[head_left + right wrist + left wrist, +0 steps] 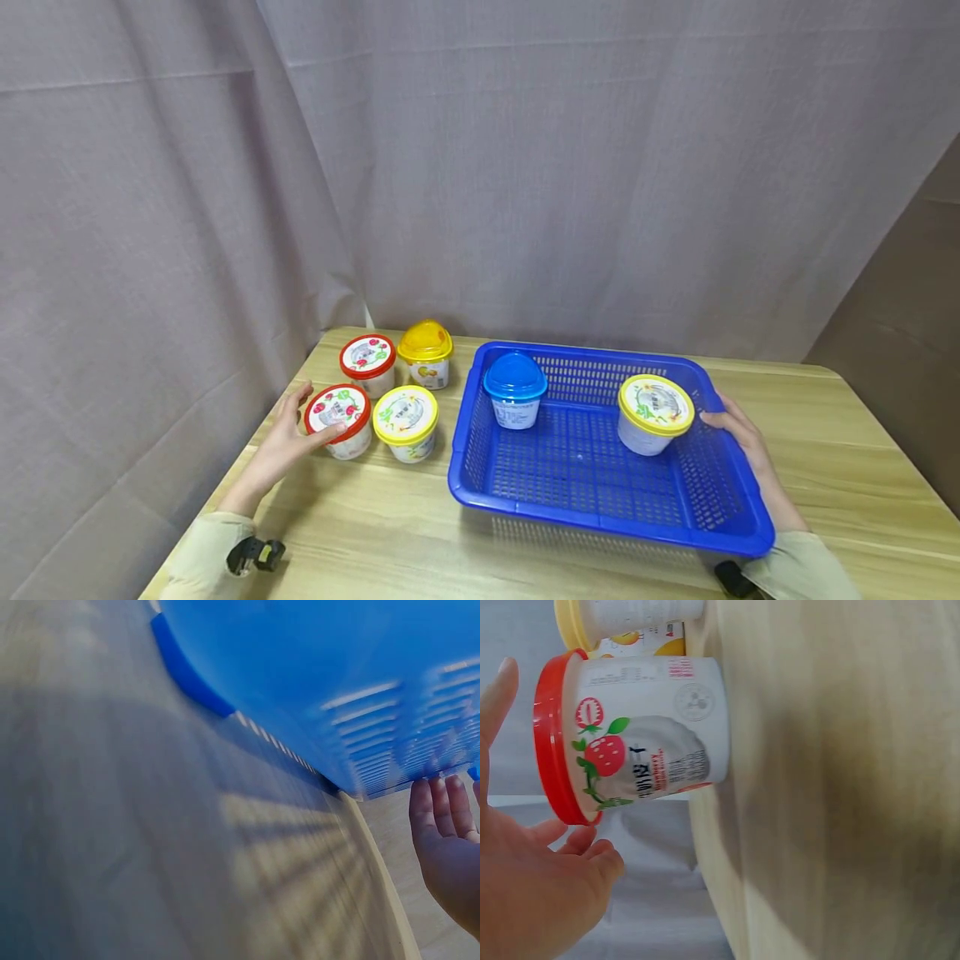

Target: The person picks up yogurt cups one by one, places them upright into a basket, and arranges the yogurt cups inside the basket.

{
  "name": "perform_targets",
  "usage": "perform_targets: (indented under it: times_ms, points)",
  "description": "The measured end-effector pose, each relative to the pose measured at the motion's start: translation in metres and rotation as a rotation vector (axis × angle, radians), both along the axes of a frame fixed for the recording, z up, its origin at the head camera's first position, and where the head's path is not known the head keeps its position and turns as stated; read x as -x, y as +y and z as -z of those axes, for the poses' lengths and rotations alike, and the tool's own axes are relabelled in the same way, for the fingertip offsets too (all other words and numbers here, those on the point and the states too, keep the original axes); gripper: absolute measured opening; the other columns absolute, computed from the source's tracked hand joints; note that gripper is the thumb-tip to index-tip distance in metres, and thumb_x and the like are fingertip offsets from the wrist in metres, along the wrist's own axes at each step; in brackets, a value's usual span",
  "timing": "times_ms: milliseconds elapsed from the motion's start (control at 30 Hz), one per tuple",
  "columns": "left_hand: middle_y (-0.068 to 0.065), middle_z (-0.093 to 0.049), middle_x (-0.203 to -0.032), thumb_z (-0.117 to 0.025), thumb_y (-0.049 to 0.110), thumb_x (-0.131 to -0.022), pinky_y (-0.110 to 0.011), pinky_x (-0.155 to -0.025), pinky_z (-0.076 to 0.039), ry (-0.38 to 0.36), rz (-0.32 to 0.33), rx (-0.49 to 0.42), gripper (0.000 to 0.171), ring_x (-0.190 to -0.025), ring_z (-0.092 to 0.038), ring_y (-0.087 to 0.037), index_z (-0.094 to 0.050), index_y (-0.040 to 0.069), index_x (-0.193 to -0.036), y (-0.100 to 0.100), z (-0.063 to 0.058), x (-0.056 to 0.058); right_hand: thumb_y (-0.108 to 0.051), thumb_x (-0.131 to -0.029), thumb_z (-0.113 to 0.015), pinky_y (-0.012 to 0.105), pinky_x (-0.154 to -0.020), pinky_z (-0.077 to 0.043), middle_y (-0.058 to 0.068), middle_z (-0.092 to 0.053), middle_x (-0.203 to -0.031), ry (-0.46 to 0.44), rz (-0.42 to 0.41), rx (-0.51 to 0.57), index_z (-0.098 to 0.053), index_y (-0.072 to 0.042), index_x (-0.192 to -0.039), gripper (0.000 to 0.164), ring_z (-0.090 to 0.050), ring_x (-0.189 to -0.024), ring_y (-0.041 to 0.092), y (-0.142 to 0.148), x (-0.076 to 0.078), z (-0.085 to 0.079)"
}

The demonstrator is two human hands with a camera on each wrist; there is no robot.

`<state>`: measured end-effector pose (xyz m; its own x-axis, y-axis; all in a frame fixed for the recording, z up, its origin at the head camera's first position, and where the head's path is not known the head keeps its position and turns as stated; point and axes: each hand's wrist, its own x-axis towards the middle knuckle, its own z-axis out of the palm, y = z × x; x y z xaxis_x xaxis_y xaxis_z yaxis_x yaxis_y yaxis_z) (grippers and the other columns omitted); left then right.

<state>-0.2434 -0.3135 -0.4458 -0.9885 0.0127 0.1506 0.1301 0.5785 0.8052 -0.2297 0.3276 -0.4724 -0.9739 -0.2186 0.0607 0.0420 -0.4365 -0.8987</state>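
Two tubs [515, 392] are in the basket [607, 518]; four tubs [406, 421] at left aren't yet. The left hand [288, 437] spreads loosely around one red-lidded tub [348, 425]; the right hand [742, 433] grips the basket.

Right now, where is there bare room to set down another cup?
The table is bare in front of the four tubs, between the left sleeve and blue basket, and right of the right hand. In the basket, there's room between the blue-lidded cup and yellow-lidded tub. Crowded: back left, where the four tubs cluster by the left hand.
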Motion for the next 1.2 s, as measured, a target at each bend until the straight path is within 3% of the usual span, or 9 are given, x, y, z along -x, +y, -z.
perform_targets:
  times_ms: [300,500,733,1200]
  points:
    - [-0.032,-0.014,-0.158,-0.081,0.031,-0.086,-0.060,-0.118,-0.017,-0.078,-0.018,-0.031,0.109,-0.146,-0.020,-0.046,-0.007,-0.006,-0.158,0.002,0.012,-0.003,-0.009,-0.110,-0.027,0.043,-0.079,-0.060,0.001,-0.067,-0.120,0.014,-0.034,0.048,-0.035,-0.031,-0.149,0.046,-0.070,-0.098,0.025,0.000,0.000,0.000]
    - [-0.031,-0.011,-0.161,-0.081,0.032,-0.086,-0.062,-0.118,-0.015,-0.081,-0.015,-0.046,0.111,-0.147,-0.017,-0.046,-0.005,-0.004,-0.159,0.002,0.018,-0.004,-0.005,-0.108,-0.025,0.042,-0.080,-0.060,0.002,-0.070,-0.117,0.025,-0.028,0.074,-0.048,-0.032,-0.141,0.049,-0.070,-0.097,0.024,-0.002,0.003,0.001]
    - [-0.032,-0.016,-0.160,-0.081,0.028,-0.087,-0.062,-0.118,-0.015,-0.092,-0.003,-0.109,0.112,-0.147,-0.019,-0.046,0.000,-0.002,-0.159,0.002,0.022,-0.005,-0.004,-0.108,-0.025,0.041,-0.079,-0.060,0.003,-0.070,-0.115,0.025,-0.024,0.084,-0.049,-0.032,-0.139,0.048,-0.071,-0.097,0.023,-0.003,0.004,0.002]
    - [-0.027,-0.026,-0.158,-0.082,0.029,-0.086,-0.060,-0.119,-0.017,-0.147,-0.014,-0.177,0.112,-0.146,-0.025,-0.040,-0.002,0.005,-0.160,0.004,0.021,-0.001,0.001,-0.106,-0.014,0.042,-0.086,-0.058,0.010,-0.069,-0.121,0.085,-0.147,0.259,-0.055,-0.022,-0.141,0.059,-0.070,-0.103,0.027,0.000,0.007,0.002]
